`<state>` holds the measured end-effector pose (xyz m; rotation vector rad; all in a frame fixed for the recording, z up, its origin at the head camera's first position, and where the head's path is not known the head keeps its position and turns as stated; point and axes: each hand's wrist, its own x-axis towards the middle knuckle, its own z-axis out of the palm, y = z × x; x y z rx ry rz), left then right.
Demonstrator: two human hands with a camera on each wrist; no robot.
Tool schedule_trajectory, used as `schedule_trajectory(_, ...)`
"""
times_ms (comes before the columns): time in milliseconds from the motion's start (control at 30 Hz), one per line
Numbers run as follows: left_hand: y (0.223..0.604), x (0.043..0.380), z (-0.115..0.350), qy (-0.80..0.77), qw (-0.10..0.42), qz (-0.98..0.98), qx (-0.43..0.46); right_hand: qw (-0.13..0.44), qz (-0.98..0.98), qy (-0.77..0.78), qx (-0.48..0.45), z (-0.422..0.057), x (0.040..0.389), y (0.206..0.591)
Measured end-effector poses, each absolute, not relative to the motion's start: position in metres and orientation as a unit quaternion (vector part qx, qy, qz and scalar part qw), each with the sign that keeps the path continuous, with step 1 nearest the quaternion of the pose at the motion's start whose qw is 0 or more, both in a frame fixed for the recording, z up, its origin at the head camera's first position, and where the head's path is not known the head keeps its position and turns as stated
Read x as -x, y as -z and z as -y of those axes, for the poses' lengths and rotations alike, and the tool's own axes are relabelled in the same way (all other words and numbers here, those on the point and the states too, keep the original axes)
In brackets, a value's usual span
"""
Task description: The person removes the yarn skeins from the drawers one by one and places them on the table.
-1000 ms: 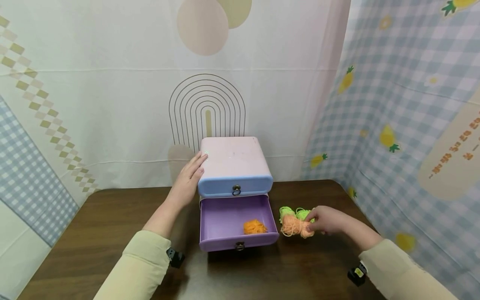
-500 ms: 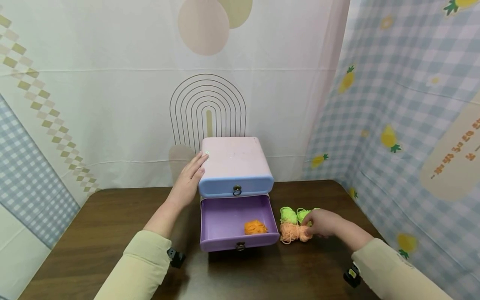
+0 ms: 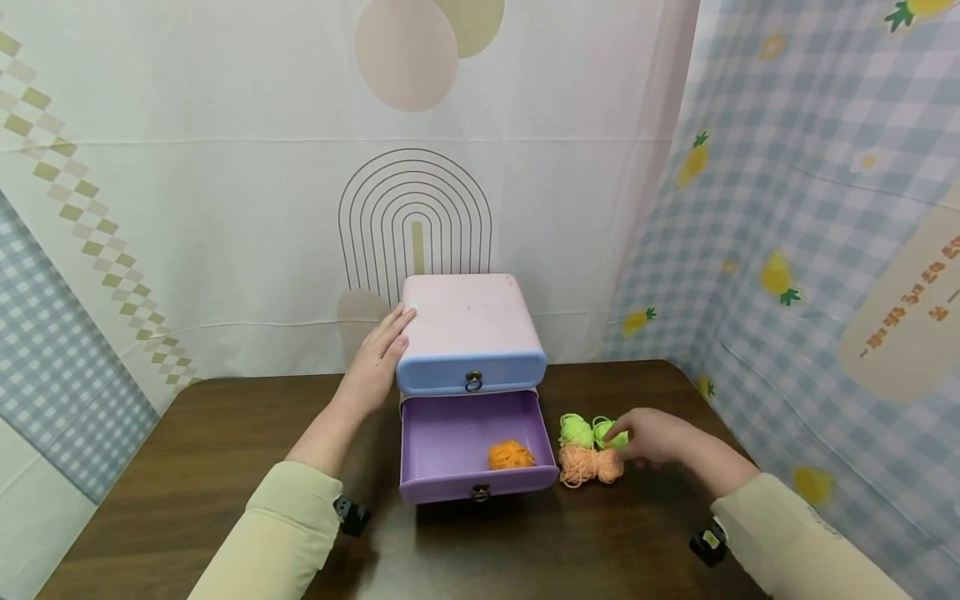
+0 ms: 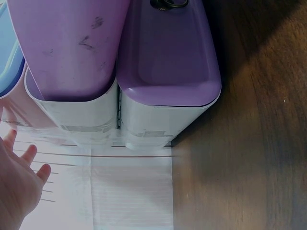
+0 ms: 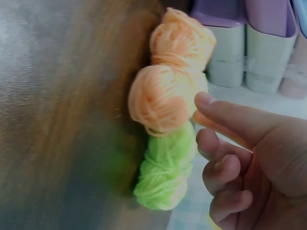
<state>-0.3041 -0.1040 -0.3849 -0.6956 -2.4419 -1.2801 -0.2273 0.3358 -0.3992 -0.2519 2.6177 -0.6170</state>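
Observation:
A stacked drawer unit has a pink top box (image 3: 468, 312) with a blue drawer front (image 3: 471, 372). Under it a purple drawer (image 3: 442, 433) is pulled out, and an orange yarn bundle (image 3: 511, 454) lies in its front right part. My left hand (image 3: 371, 367) rests with spread fingers against the left side of the pink box. To the right of the drawer, a peach yarn skein (image 3: 591, 464) lies in front of a green yarn skein (image 3: 576, 430). My right hand (image 3: 656, 437) is at their right end; its fingers are loosely bent and hold nothing in the right wrist view.
The left wrist view shows a lower purple drawer (image 4: 168, 57), pushed in. The unit stands on a dark wooden table (image 3: 300, 517) before a white printed curtain (image 3: 262, 208). A blue checked curtain (image 3: 750, 275) hangs along the right side.
The peach skein, pinched in my right hand earlier, has settled slightly toward the front, and the fingers have let it go. More of the green skein shows. My left hand stays put.

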Motion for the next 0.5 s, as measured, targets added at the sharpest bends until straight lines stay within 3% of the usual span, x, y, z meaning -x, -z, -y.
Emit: schedule_trajectory(500, 0.386, 0.303, 0.104, 0.446, 0.155, 0.847, 0.244, 0.217, -0.911, 0.288, 0.2, -0.32, 0.232, 0.353)
